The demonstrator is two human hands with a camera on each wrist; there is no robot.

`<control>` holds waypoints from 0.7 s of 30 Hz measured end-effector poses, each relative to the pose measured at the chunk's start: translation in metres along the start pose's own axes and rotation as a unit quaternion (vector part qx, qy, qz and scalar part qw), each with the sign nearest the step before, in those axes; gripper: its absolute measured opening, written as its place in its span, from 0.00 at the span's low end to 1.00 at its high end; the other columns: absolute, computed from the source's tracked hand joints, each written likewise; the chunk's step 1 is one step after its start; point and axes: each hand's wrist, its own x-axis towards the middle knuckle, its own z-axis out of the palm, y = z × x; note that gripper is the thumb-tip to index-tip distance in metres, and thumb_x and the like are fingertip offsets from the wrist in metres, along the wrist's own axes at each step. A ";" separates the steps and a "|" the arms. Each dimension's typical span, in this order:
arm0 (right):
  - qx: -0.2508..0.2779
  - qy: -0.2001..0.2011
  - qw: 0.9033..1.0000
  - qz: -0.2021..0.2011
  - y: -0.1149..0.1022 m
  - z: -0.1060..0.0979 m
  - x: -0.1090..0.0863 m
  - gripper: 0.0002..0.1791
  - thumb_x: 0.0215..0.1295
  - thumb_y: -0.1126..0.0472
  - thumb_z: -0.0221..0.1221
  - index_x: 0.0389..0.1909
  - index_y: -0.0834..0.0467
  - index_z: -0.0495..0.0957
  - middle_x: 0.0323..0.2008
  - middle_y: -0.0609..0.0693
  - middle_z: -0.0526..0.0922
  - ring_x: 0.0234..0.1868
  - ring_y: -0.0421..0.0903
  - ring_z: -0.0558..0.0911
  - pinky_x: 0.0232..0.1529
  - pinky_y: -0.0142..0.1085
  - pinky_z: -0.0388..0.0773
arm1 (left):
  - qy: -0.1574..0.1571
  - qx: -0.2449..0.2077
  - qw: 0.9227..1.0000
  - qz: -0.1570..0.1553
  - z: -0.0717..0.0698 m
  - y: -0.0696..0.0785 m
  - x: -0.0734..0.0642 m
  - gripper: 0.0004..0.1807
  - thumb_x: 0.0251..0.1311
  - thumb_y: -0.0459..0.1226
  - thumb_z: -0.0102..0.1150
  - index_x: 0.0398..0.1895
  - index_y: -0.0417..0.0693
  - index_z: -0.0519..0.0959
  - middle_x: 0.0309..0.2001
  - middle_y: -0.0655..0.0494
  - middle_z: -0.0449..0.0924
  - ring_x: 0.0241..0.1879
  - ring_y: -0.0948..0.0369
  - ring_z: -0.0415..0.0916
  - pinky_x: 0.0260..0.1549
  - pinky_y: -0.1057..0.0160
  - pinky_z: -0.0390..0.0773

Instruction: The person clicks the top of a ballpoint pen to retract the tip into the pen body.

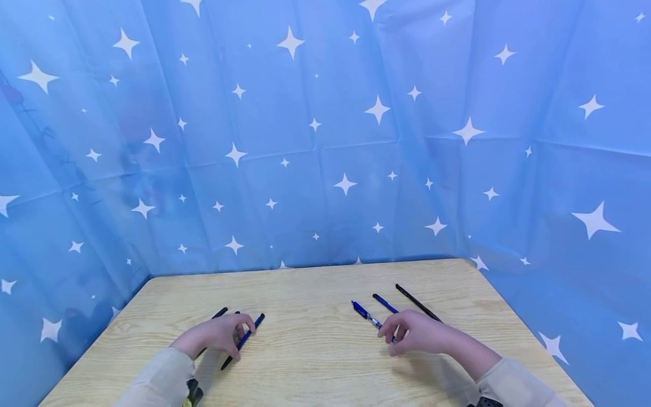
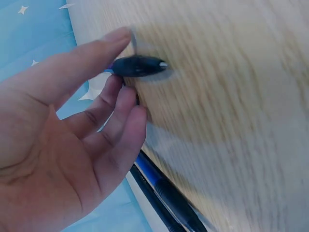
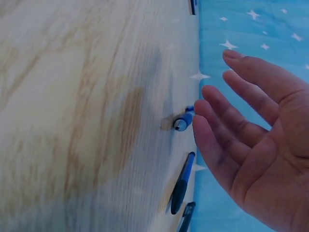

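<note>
On the left side of the table, a blue pen with a black grip lies slantwise. My left hand is around it, thumb on one side and fingers on the other. The pen's black tip end shows between thumb and fingers in the left wrist view, with its shadow close by. At the right, a blue pen with a clear barrel lies by the fingertips of my right hand. In the right wrist view its tip points at the camera, and the loosely bent fingers stand apart from it.
A black pen and another blue pen lie beyond my left hand, partly covered by it. Beyond my right hand lie a blue pen and a black pen. A blue star-printed curtain hangs around the wooden table.
</note>
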 end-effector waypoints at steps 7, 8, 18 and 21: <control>-0.013 -0.006 1.000 -0.007 0.001 0.004 0.004 0.15 0.58 0.66 0.67 0.48 0.61 0.81 0.38 0.53 0.81 0.36 0.48 0.80 0.33 0.35 0.78 | -0.002 0.006 1.000 -0.002 0.000 0.001 -0.002 0.30 0.38 0.21 0.75 0.46 0.51 0.76 0.37 0.51 0.71 0.33 0.55 0.70 0.32 0.54 0.76; -0.012 -0.007 1.000 -0.006 0.000 0.004 0.004 0.15 0.59 0.66 0.67 0.48 0.61 0.81 0.38 0.53 0.81 0.36 0.48 0.80 0.33 0.35 0.78 | -0.003 0.000 1.000 -0.010 0.000 0.002 -0.002 0.30 0.39 0.20 0.74 0.46 0.52 0.76 0.38 0.51 0.71 0.32 0.55 0.71 0.30 0.55 0.77; -0.015 -0.016 0.999 -0.024 -0.006 0.008 0.010 0.16 0.59 0.66 0.67 0.49 0.62 0.81 0.39 0.55 0.82 0.36 0.47 0.79 0.34 0.35 0.77 | -0.033 -0.013 0.997 -0.061 -0.001 0.018 -0.006 0.32 0.40 0.15 0.69 0.44 0.53 0.75 0.36 0.46 0.72 0.25 0.53 0.76 0.21 0.56 0.82; -0.014 -0.021 0.999 -0.026 -0.008 0.009 0.013 0.16 0.60 0.66 0.66 0.49 0.62 0.81 0.39 0.55 0.82 0.36 0.47 0.79 0.34 0.34 0.77 | -0.042 -0.005 0.997 -0.068 -0.003 0.023 -0.006 0.31 0.41 0.14 0.68 0.44 0.54 0.75 0.36 0.46 0.72 0.26 0.54 0.76 0.22 0.56 0.82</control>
